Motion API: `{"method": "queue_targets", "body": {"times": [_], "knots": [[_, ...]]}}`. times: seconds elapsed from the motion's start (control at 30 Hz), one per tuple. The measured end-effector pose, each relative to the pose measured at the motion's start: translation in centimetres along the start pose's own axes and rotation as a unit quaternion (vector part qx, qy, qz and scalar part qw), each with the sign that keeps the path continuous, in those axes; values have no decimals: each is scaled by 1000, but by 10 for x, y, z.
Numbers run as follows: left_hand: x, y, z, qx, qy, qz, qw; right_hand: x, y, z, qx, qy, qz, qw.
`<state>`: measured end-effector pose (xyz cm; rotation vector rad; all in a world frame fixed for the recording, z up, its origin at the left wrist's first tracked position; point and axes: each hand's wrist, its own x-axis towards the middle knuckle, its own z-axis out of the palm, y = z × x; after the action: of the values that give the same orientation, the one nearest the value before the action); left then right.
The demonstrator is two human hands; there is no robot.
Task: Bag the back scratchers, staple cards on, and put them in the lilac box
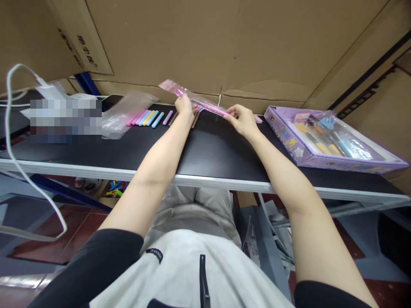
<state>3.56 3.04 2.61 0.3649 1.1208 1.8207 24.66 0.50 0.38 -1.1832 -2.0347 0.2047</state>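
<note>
A long clear plastic packet with a pink stick-like item inside is stretched between my two hands above the black tabletop. My left hand is closed around its left part, near the pink printed header. At the other end, my right hand pinches the packet between thumb and fingers. Pastel sticks in pink, blue and yellow lie in a row left of my left wrist, with a purple stick beside them. Brown sticks lie partly hidden under my left hand and forearm.
On the right stands a purple open box with bagged items that have yellow and blue handles. A clear plastic bag lies left of the sticks. A white cable loops at far left. Cardboard walls the table's back.
</note>
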Motion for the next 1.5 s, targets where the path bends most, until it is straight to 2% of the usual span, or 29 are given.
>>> {"method": "queue_targets", "body": {"times": [0.2,0.4,0.57,0.73,0.83,0.93,1.03,1.17,1.27,1.33,1.43,1.5], "knots": [[7,-2,-1,-2,-23,-5,1000,-3,-3,-3,14,-4,-1,1000],[14,-6,-2,1,-22,3,1000,-4,-11,-1,19,-23,24,999],[12,-7,-4,10,-25,9,1000,-4,-9,5,11,-49,-22,998],[10,-10,-8,27,-23,1,999,-8,-7,10,-59,-80,-62,993],[11,-12,-9,42,-27,-7,999,-13,-13,16,-124,-54,-83,987],[8,-13,-9,48,-34,-16,998,-14,-22,26,-162,-37,-54,985],[4,-12,-8,41,-45,-24,998,-10,-26,37,-161,-71,-8,984],[2,-15,-7,63,-72,-46,994,0,-19,42,-114,-101,-17,988],[4,-19,-8,100,-133,-68,984,6,-8,28,-98,-85,-32,991],[4,-22,-8,139,-193,-74,968,6,-2,7,-108,-65,-24,992],[-3,-24,-8,204,-259,-67,942,0,5,-41,-141,-28,11,990],[-10,-24,-7,246,-278,-60,927,-8,8,-79,-150,2,41,988]]}}
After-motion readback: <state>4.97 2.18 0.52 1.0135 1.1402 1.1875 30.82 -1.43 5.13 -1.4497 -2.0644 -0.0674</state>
